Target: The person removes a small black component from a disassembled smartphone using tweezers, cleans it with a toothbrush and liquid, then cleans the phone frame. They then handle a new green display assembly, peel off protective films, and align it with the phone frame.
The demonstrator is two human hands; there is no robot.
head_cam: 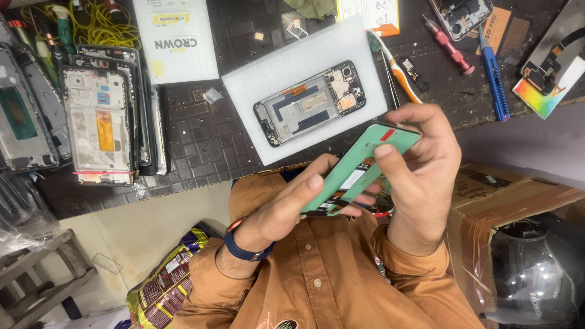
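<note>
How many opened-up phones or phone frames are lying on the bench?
At least 4: one opened phone on the white foam pad, a stack of frames at the left with several partly hidden, one frame at the far left edge, one top right.

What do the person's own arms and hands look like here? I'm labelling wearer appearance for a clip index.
Both hands are bare. The left hand has a dark blue band with an orange-edged case at its wrist. The right hand wears nothing. Both forearms emerge from rolled-back orange-brown shirt sleeves.
</note>
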